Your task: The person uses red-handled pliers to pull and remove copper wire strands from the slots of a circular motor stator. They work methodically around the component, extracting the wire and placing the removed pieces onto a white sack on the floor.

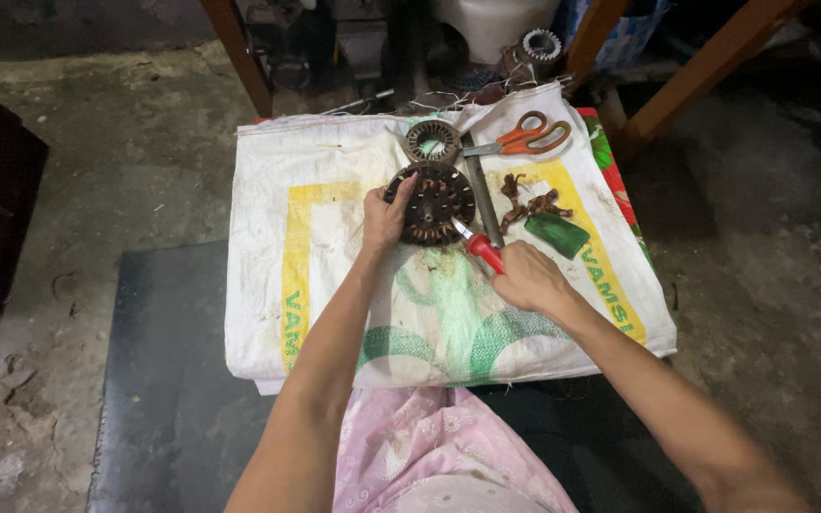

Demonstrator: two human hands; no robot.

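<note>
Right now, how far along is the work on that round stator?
Looks done: loose copper wire scraps lie beside it. In hand: the left hand steadies the stator while the right hand works a red-handled tool into its rim. Left: slots look partly filled; a second ring sits untouched.

The woven sack [334, 285] is white, printed with a yellow band, green curved shapes and green lettering. On it the round stator core [434, 202] is dark brown and rust-coloured, and the smaller ring [431, 141] is grey-brown around a pale green middle. The scissors [525, 139] have orange handles, the screwdriver [483, 251] a red handle. The copper wire scraps [527, 204] are reddish brown; the flat piece [556, 234] beside them is dark green. The garment [429, 451] is pink with a pale floral pattern.
</note>
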